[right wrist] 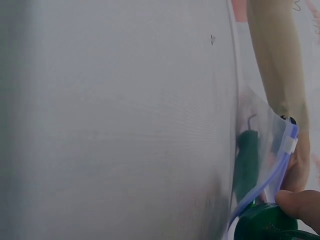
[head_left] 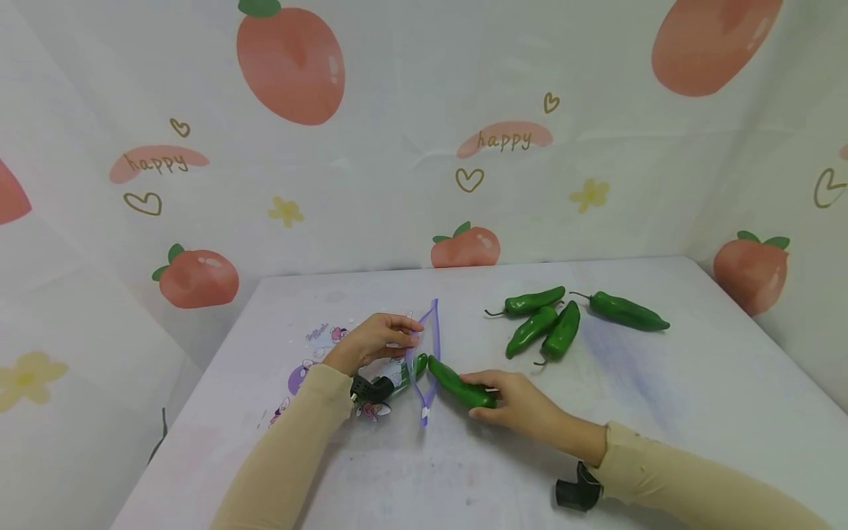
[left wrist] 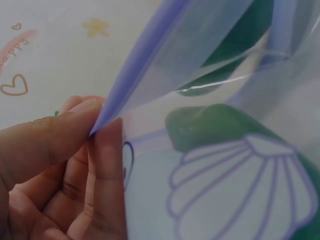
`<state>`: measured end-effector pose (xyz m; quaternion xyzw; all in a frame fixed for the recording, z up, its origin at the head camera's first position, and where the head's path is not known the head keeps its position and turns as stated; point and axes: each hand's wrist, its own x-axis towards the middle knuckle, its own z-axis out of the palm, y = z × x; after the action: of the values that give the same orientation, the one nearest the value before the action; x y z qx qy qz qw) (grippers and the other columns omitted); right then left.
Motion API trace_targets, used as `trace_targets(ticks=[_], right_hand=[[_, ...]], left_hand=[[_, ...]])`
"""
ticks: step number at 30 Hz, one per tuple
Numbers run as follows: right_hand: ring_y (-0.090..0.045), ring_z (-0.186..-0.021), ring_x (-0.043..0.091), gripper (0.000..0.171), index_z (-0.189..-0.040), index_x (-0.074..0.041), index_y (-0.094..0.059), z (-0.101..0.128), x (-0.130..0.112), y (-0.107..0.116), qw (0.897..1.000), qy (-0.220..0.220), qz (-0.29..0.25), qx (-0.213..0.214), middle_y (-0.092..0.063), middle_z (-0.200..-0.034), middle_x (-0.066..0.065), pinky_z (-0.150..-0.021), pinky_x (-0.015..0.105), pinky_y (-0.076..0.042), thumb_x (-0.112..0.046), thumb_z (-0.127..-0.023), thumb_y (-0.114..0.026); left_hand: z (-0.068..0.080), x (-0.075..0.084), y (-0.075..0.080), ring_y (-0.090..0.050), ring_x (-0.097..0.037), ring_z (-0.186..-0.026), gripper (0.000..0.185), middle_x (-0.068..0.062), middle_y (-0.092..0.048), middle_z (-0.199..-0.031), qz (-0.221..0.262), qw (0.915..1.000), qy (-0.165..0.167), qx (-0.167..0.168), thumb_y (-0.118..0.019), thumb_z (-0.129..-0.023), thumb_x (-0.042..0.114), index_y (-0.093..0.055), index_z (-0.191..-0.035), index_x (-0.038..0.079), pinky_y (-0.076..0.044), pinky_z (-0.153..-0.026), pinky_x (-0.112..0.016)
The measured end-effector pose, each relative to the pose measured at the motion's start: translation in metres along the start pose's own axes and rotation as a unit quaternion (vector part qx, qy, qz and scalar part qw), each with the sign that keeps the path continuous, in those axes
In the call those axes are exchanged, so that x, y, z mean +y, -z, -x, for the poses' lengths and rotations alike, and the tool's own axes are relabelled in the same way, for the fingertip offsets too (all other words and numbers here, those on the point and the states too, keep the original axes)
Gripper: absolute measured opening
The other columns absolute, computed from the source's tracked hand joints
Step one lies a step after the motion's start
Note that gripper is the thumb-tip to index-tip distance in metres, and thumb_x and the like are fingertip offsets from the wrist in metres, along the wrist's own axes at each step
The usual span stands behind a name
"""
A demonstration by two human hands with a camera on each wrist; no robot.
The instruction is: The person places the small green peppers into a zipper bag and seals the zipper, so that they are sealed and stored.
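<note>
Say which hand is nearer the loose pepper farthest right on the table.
Right. The right hand is left of the far-right pepper and closer to the wearer, gripping another pepper; the left hand is farther left, pinching the bag's purple edge.

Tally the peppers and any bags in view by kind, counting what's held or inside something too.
Purple-edged zip bag: 1
Green peppers: 6 visible (4 loose, 1 in the right hand, 1 inside the bag)
Total: 7
</note>
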<state>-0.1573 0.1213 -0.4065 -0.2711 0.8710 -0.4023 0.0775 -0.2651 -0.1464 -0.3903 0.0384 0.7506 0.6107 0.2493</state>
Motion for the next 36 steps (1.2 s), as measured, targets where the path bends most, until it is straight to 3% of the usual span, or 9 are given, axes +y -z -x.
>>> trace_targets(ticks=[12, 19, 28, 36], right_hand=[[-0.06, -0.115, 0.03, 0.048, -0.128, -0.004, -0.06, -0.008, -0.003, 0.007, 0.998, -0.006, -0.012, -0.059, -0.062, -0.126, 0.015, -0.091, 0.04, -0.052, -0.017, -0.085, -0.075], [-0.058, -0.111, 0.023, 0.046, -0.126, -0.006, -0.063, -0.016, 0.0, 0.012, 0.997, -0.003, -0.005, -0.078, -0.063, -0.124, 0.012, -0.091, 0.04, -0.052, -0.018, -0.084, -0.076], [-0.06, -0.114, 0.031, 0.048, -0.126, -0.007, -0.06, -0.026, 0.002, 0.012, 0.996, -0.031, 0.009, -0.081, -0.062, -0.127, 0.009, -0.095, 0.048, -0.048, -0.02, -0.083, -0.077], [-0.063, -0.104, 0.026, 0.04, -0.119, -0.01, -0.065, -0.031, 0.001, 0.012, 0.998, -0.033, -0.014, -0.059, -0.064, -0.12, 0.008, -0.085, 0.034, -0.054, -0.017, -0.082, -0.078]], left_hand=[[0.0, 0.002, 0.0, -0.055, -0.012, -0.077, 0.034, 0.0, -0.055, -0.084, 0.006, 1.0, -0.001, -0.002, -0.067, -0.087, -0.003, -0.062, -0.121, -0.007, -0.052, -0.07, -0.025], [-0.001, 0.002, 0.001, -0.056, -0.011, -0.076, 0.034, 0.001, -0.055, -0.084, 0.006, 1.0, 0.003, -0.002, -0.066, -0.087, -0.002, -0.062, -0.121, -0.007, -0.052, -0.07, -0.024], [-0.001, -0.001, 0.001, -0.059, -0.011, -0.079, 0.036, 0.0, -0.056, -0.088, 0.004, 1.0, 0.006, -0.002, -0.067, -0.088, -0.001, -0.061, -0.123, -0.007, -0.054, -0.073, -0.024], [-0.001, -0.001, 0.001, -0.057, -0.011, -0.08, 0.035, 0.0, -0.056, -0.088, 0.008, 0.9999, 0.008, 0.001, -0.067, -0.087, -0.002, -0.062, -0.122, -0.006, -0.053, -0.073, -0.024]])
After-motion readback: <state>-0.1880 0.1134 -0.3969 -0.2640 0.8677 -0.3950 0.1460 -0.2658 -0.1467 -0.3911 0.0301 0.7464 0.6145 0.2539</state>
